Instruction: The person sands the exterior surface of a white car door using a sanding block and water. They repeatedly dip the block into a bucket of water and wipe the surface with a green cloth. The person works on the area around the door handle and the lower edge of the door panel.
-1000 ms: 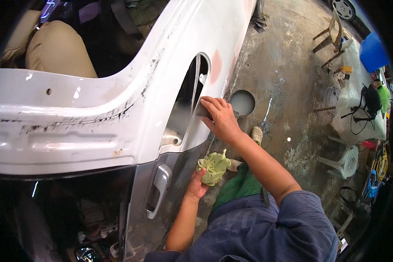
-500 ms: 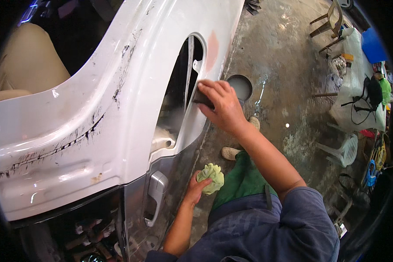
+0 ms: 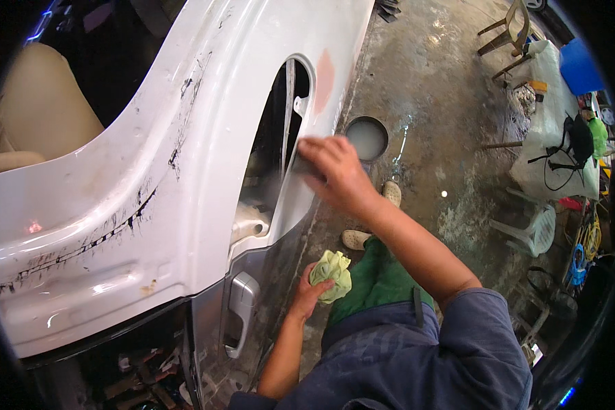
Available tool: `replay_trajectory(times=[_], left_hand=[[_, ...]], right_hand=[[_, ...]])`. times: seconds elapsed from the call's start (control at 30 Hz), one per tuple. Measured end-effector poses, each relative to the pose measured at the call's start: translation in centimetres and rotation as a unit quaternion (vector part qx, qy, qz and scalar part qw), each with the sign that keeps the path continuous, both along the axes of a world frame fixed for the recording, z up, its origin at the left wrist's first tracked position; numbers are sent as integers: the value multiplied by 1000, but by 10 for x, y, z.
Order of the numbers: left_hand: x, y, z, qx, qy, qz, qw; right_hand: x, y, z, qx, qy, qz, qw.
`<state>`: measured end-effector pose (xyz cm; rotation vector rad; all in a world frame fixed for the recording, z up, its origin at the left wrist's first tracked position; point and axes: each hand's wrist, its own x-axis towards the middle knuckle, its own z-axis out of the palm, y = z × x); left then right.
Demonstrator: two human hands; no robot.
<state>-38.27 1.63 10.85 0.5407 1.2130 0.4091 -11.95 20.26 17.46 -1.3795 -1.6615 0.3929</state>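
Note:
My right hand [image 3: 338, 174], slightly blurred, presses a dark sanding block [image 3: 302, 165] to the white car body panel [image 3: 212, 137], along the edge of a tall opening [image 3: 270, 150]. Most of the block is hidden under the fingers. A pinkish filler patch [image 3: 324, 80] lies on the panel above the hand. Lower down, my left hand [image 3: 305, 295] grips a crumpled yellow-green cloth [image 3: 331, 277], held away from the panel. Between that hand and the car's dark lower part is a grey door handle [image 3: 241, 307].
A round basin of cloudy water [image 3: 366, 139] stands on the wet concrete floor [image 3: 430, 89], just beyond my right hand. To the right are a white plastic stool [image 3: 536, 231], a covered table [image 3: 550, 154] with a blue container [image 3: 581, 67], and a chair [image 3: 507, 31].
My right hand has slid a little left and down along the panel edge with the block. My left hand keeps hold of the cloth. The whole view has shifted slightly.

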Motion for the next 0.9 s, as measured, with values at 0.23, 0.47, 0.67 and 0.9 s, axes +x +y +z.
replay_trajectory(times=[0.23, 0.47, 0.67, 0.9], left_hand=[[-6, -2, -2, -35, -23, 0, 999], [-8, -2, -5, -18, -28, -50, 998], [-13, -6, -6, -21, -25, -52, 998], [-17, -6, -4, -11, -16, -38, 999]], right_hand=[[-10, -12, -9, 5, -18, 20, 1000], [-20, -22, -13, 6, -19, 31, 999], [-14, -10, -13, 7, 15, -12, 1000], [-2, 3, -11, 24, 5, -33, 999]])
